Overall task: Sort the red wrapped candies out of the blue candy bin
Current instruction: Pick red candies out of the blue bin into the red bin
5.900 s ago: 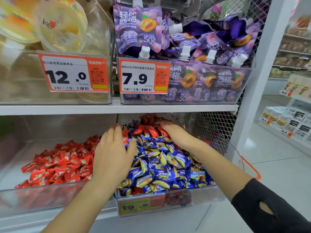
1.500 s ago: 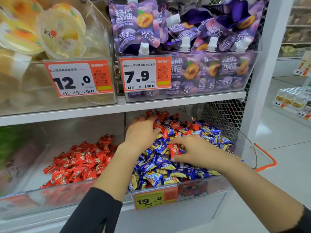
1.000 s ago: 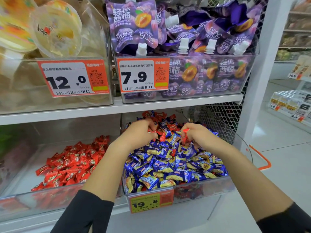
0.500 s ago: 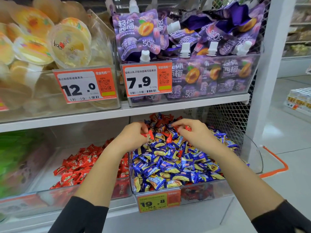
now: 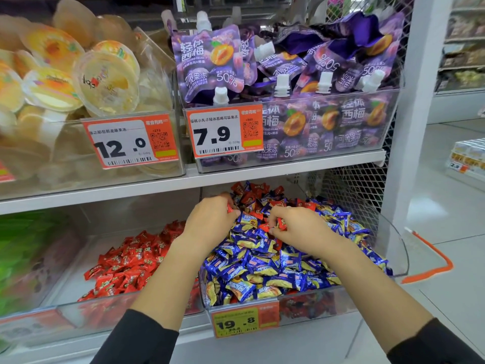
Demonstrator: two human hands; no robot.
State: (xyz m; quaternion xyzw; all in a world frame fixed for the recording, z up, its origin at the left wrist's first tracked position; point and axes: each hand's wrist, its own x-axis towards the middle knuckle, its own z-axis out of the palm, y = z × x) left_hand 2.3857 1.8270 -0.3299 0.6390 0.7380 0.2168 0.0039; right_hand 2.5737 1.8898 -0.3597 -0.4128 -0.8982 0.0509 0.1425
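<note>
**Both hands picking red candies from the blue bin**

I am watching through the head camera. Both hands are working over the back half of the blue candy bin (image 5: 393,248), a clear bin on the lower shelf, right of centre.

My left hand (image 5: 210,219) is curling its fingers over the heap near the bin's left wall. A sliver of a red wrapper (image 5: 230,208) is showing at its fingertips, so it is pinching at least one red candy; how many it is holding I cannot tell.

My right hand (image 5: 299,227) is lying knuckles-up just beside the left, thumb and fingers closing on a red wrapped candy (image 5: 281,223). A second red piece is sitting at its fingertips; whether that one is gripped I cannot tell.

The remaining red candies (image 5: 252,195) are lying mixed among the blue candies (image 5: 262,269), mostly at the back of the heap, ahead of both hands. A few red ones are also showing through the clear front wall at the bottom.

The neighbouring bin on the left is holding a pile of red candies (image 5: 128,258) only. A yellow price tag (image 5: 244,321) reading 19.8 is hanging on the blue bin's front.
</note>
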